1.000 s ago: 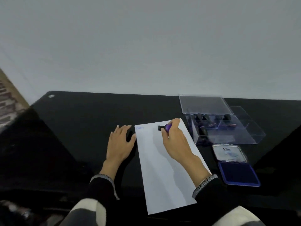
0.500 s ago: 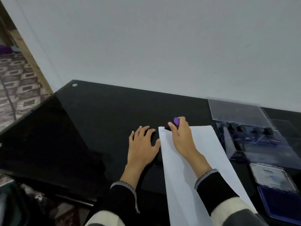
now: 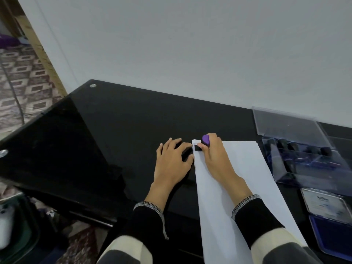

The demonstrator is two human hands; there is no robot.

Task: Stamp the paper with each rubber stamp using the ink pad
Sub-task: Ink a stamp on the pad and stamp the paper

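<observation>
Now the right hand (image 3: 215,159) grips the stamp (image 3: 203,142) — on the paper (image 3: 247,168).

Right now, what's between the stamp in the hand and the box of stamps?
Only bare white paper lies between the stamp and the clear box, as the head view shows.

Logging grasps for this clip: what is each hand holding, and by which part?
Right hand grips the rubber stamp by its purple handle, black base on the paper. Left hand holds nothing.

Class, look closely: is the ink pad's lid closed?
No: the ink pad lies open, its lid folded back and the blue pad surface exposed.
</observation>
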